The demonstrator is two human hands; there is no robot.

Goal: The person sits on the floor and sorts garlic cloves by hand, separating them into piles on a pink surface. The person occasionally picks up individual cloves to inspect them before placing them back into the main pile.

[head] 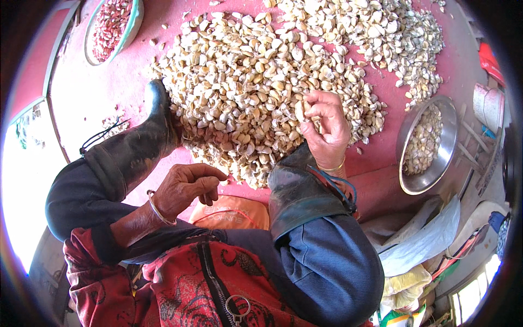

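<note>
A broad heap of garlic cloves in pale, dry skins lies on the floor between my boots. My right hand is over the heap's right side, pinching one garlic clove between thumb and fingers. Closer to my body, my left hand hangs in the air near the heap's front edge. Its index finger stretches forward above the thumb and the other fingers curl under. The inside of that hand is hidden, so whether it holds anything does not show.
A second heap of cloves spreads at the upper right. The steel basin on the right holds cloves; a green-rimmed basin at upper left holds reddish pieces. Rubber boots flank the main heap. An orange bag lies between my legs.
</note>
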